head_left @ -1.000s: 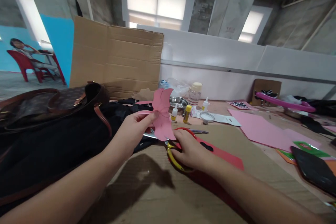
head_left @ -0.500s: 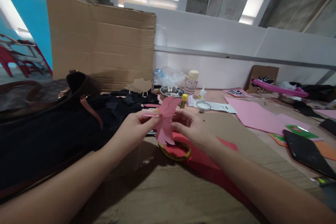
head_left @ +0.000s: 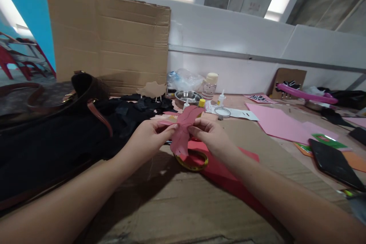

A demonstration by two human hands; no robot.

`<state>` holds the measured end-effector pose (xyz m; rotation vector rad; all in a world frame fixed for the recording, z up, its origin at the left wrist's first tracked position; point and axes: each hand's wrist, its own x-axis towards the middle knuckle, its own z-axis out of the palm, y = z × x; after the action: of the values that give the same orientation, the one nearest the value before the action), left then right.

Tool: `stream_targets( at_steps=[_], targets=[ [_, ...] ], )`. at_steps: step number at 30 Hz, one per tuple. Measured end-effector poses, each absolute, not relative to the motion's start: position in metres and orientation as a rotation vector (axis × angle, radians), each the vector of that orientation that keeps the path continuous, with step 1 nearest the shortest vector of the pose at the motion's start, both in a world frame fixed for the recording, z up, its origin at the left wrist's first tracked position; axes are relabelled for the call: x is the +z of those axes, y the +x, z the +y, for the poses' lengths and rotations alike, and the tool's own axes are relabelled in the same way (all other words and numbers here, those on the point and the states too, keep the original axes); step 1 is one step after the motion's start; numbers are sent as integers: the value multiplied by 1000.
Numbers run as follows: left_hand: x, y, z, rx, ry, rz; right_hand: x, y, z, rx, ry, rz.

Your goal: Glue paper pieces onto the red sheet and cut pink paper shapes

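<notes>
A pink paper cutout (head_left: 183, 131) with curved edges and drawn lines is held up between both hands over the table. My left hand (head_left: 153, 135) pinches its left side between thumb and fingers. On the other side my right hand (head_left: 210, 135) grips the right edge, thumb in front. Below the cutout lie scissors with a yellow-rimmed handle loop (head_left: 196, 164); their blades are mostly hidden. Red paper (head_left: 223, 169) is under the scissors and under my right forearm. Just behind the cutout stands a yellow-capped glue stick (head_left: 201, 103), partly covered.
A dark bag (head_left: 57, 141) fills the left side, before an upright cardboard sheet (head_left: 131, 45). Behind my hands are a metal bowl (head_left: 187, 97), a tumbler (head_left: 210, 85), a glue bottle (head_left: 221, 99) and a tape roll (head_left: 222, 112). Pink sheets (head_left: 277, 122) and a black phone-like slab (head_left: 334, 164) lie right.
The paper cutout has tilted and bent between my hands, its top leaning to the right. Both hands keep their pinch, and the right fingers have shifted slightly. The camera view has moved a little.
</notes>
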<state>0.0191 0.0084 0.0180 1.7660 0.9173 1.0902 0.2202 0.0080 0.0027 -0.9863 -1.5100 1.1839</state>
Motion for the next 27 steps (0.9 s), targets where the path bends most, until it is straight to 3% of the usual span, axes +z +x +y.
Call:
stream_targets(
  at_steps=[12, 19, 23, 27],
  targets=[
    [22, 13, 14, 1192, 1740, 1123, 8, 223, 9, 1203, -989, -1412],
    [13, 13, 15, 887, 1843, 1026, 69, 255, 19, 763, -1089, -1715],
    [7, 15, 11, 749, 1845, 1012, 112, 274, 65, 310, -1427, -2073],
    [-6, 16, 22, 774, 1781, 967, 117, 278, 129, 235, -1634, -2130]
  ],
)
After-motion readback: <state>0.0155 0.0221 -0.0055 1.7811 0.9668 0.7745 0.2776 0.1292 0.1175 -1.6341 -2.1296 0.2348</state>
